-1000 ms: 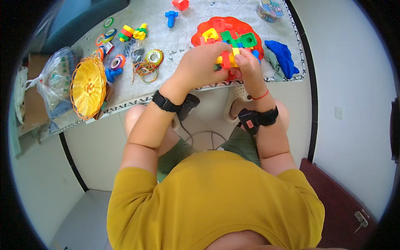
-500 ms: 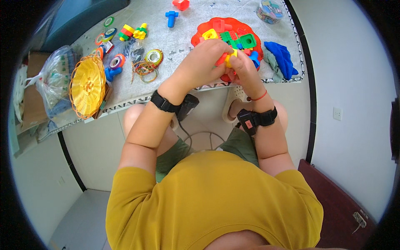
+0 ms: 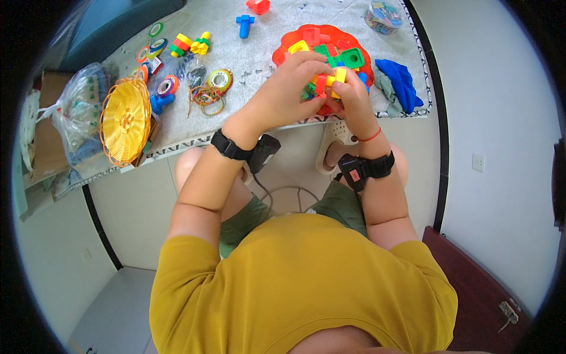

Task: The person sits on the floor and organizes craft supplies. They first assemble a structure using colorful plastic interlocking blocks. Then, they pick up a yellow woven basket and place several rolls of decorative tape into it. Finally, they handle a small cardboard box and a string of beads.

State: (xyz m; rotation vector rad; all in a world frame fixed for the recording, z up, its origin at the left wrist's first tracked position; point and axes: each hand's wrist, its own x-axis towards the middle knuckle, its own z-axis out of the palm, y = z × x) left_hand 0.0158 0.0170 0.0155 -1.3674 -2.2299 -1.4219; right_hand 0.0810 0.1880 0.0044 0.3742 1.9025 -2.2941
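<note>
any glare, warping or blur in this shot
Head view: fisheye warping bows the dark strip by the right wall, corners go black; head view: soft light, pale highlights on the clear bag; head view: left hand and right hand fairly sharp, the red and yellow toy pieces partly hidden.

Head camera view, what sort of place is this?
Probably a room in a home: there's a cloth-covered table, a red tray of plastic toy pieces, and a yellow woven basket.
</note>
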